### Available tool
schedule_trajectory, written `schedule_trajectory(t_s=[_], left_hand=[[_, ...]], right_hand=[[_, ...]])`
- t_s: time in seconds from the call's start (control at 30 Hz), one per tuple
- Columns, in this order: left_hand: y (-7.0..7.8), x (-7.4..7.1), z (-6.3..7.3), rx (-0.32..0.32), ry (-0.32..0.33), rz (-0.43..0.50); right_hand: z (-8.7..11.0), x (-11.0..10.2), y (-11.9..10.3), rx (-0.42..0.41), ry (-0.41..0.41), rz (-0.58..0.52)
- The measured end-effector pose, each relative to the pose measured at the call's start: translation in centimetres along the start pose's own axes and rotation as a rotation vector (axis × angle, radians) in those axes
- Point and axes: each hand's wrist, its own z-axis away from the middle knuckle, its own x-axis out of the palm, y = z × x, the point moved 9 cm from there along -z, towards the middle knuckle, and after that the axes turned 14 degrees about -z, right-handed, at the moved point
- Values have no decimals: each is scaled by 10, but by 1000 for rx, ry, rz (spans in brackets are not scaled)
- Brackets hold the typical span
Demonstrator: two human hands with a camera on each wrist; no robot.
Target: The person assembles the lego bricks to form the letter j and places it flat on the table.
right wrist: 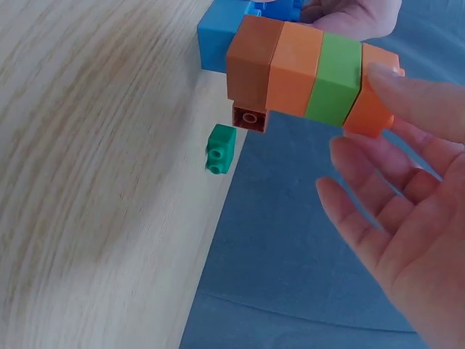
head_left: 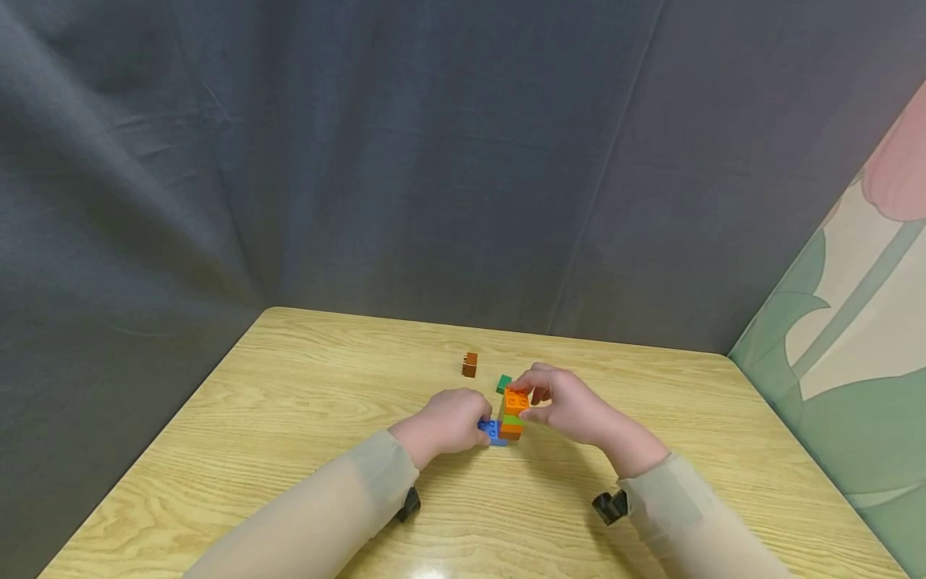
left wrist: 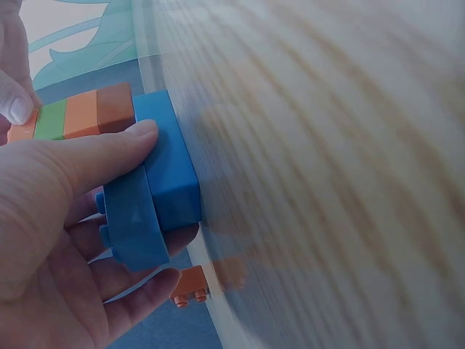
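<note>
Near the table's middle stands a small tower of toy building bricks, with a blue base [right wrist: 219,38], then a brown brick [right wrist: 251,62], a lower orange brick [right wrist: 293,69], a light-green brick [right wrist: 334,78] and a top orange brick [head_left: 517,401]. My left hand [head_left: 452,420] grips the blue bricks at the bottom, thumb on the lower blue brick [left wrist: 174,171], beside a second blue brick [left wrist: 134,218] with studs. With thumb and fingers, my right hand [head_left: 563,402] holds the top orange brick, which sits on the light-green one.
Behind the tower lies a dark-green brick [head_left: 504,383]. Farther back and left, a loose brown brick [head_left: 470,364] rests on its side. The wooden table [head_left: 347,362] ends at a dark curtain [head_left: 434,161]; a flower-patterned panel [head_left: 868,338] borders its right side.
</note>
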Motion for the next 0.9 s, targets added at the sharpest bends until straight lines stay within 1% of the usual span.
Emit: schedule_trajectory(t_s=[0.27, 0.57, 0.9], left_hand=[[-1, 2, -1, -5, -1, 6], [0, 2, -2, 0, 0, 11], [-2, 3, -1, -7, -5, 23]], right_hand=[[2, 2, 0, -2, 5, -1], [2, 1, 4, 36, 3, -44], [1, 2, 5, 45, -2, -45]])
